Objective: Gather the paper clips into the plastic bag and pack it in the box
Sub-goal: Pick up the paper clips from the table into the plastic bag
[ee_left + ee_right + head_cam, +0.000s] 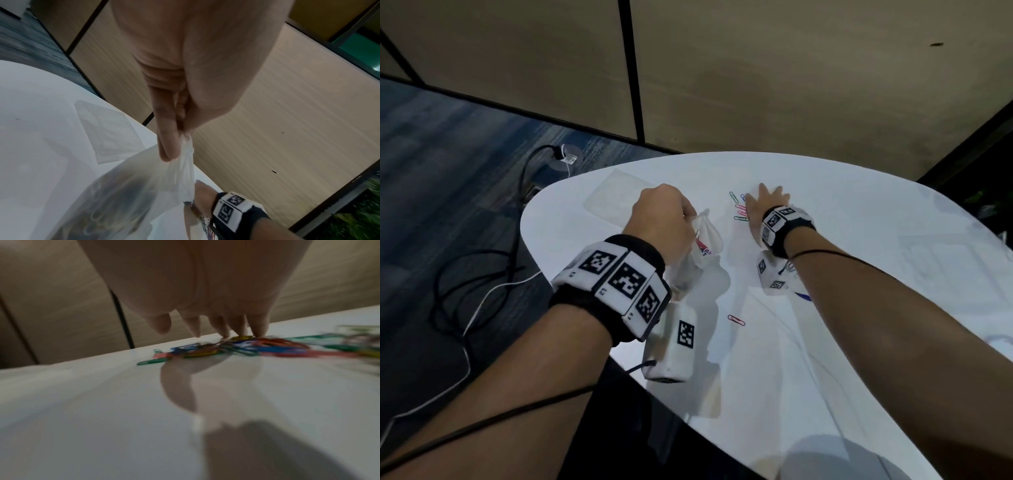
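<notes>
While the left hand [659,214] pinches the gathered top of the thin, crinkled plastic bag [705,240] and holds it just above the table [859,342], the right hand [765,202] lies to its right, fingers straight and spread, tips pressing on a heap of paper clips [242,345]. These are slim wire loops in red, blue, green and yellow; a few already show through the translucent bag. One pink clip [736,320] lies alone nearer, between the forearms. The tabletop is white, glossy and rounded.
</notes>
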{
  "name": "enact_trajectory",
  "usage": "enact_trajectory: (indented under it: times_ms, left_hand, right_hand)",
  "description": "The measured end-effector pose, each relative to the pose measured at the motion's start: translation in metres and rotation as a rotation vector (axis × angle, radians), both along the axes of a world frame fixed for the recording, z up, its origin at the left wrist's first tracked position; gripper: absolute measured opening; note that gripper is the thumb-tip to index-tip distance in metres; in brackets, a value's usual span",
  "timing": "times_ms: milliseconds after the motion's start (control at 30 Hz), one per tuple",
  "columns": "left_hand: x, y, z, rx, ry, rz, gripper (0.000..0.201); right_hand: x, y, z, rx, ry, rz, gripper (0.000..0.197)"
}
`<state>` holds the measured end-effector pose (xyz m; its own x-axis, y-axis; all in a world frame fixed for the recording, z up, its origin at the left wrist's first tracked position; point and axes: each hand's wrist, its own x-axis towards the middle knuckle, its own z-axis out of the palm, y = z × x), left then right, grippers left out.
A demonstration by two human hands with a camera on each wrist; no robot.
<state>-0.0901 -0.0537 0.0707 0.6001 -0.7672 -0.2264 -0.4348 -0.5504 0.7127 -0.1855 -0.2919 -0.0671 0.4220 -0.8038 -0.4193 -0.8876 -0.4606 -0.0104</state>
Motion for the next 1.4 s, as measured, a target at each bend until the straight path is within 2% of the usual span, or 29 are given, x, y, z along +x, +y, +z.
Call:
enact_trajectory:
  times_ms: [100,267,333,400,433,500,533,667,733,800,867,967,1100,1167,1233,1300,1333,1400]
  left_hand:
    - [-0.002,-0.002,0.0,0.0,0.001,-0.009,0.02]
    - [-0.005,-0.002,0.002,0.007,-0.022,-0.025,0.021]
    - [-0.006,-0.002,0.003,0.013,-0.026,-0.026,0.022]
    - [-0.007,-0.002,0.003,0.021,-0.028,-0.029,0.022]
    - [-0.008,-0.002,0.003,0.023,-0.028,-0.032,0.023]
    - [-0.009,-0.003,0.003,0.026,-0.026,-0.033,0.023]
    - [-0.009,-0.004,0.003,0.029,-0.024,-0.033,0.023]
    - [-0.011,-0.005,0.003,0.057,-0.026,-0.036,0.023]
    - [-0.012,-0.007,0.004,0.069,-0.026,-0.038,0.023]
    - [-0.015,-0.008,0.006,0.079,-0.038,-0.043,0.024]
    - [-0.018,-0.008,0.008,0.092,-0.054,-0.047,0.027]
    - [-0.023,-0.009,0.009,0.084,-0.066,-0.052,0.027]
    - [-0.022,-0.006,0.009,0.073,-0.067,-0.032,0.022]
    - [-0.018,-0.004,0.008,0.054,-0.045,-0.007,0.022]
    - [-0.014,-0.002,0.007,0.045,-0.026,0.01,0.023]
    - [-0.01,0.0,0.008,0.051,-0.018,0.014,0.026]
    - [-0.009,0.001,0.008,0.056,-0.014,0.013,0.027]
    - [-0.006,0.003,0.009,0.058,-0.012,0.015,0.027]
  right_hand:
    - [0.011,0.022,0.008,-0.06,-0.057,0.154,0.058]
    - [0.001,0.033,0.002,-0.131,-0.116,0.403,0.047]
    - [-0.01,0.041,0.003,-0.198,-0.136,0.492,0.032]
    - [-0.021,0.05,0.01,-0.241,-0.086,0.518,0.016]
    - [-0.027,0.05,0.01,-0.252,-0.072,0.516,0.016]
    - [-0.036,0.047,0.017,-0.228,-0.073,0.423,0.016]
    - [-0.04,0.042,0.02,-0.195,-0.145,0.324,0.016]
    - [-0.06,0.029,0.033,0.023,-0.626,-0.172,0.01]
    - [-0.068,0.036,0.049,0.221,-0.873,-0.362,0.006]
    - [-0.067,0.053,0.072,0.506,-1.118,-0.469,0.009]
    - [-0.061,0.077,0.094,0.715,-1.224,-0.426,0.017]
    - [-0.05,0.111,0.113,0.816,-1.166,-0.278,0.019]
    - [-0.037,0.124,0.11,0.557,-0.864,0.044,0.017]
    - [-0.036,0.12,0.114,0.541,-0.867,0.047,0.02]
    - [-0.037,0.108,0.117,0.559,-0.94,-0.037,0.022]
    - [-0.037,0.085,0.109,0.494,-0.954,-0.131,0.026]
    - [-0.035,0.071,0.099,0.402,-0.895,-0.15,0.027]
    - [-0.031,0.044,0.077,0.181,-0.636,-0.084,0.03]
